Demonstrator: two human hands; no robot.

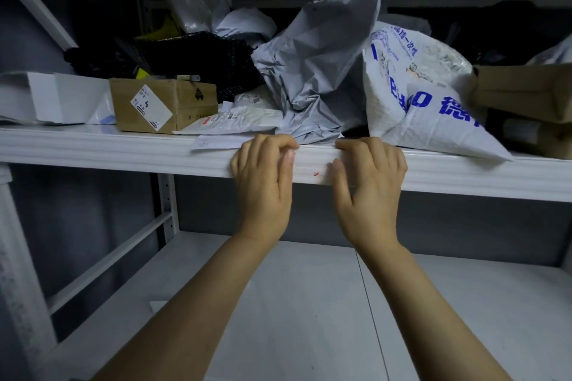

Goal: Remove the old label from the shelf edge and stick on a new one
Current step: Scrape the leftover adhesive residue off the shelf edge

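White paper label (312,164) sits flat on the white ridged metal shelf edge (123,151) between my hands: left hand (263,182) curls to pinch its left end, probably to work it, while right hand (370,182) hooks over the lip, thumb steadying the other end.

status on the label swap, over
Both hands at shelf edge: left hand seems to pinch label end, right hand grips the edge, thumb on front. Label white on white, borders unclear. Grey mailer bag crowds edge behind fingers.
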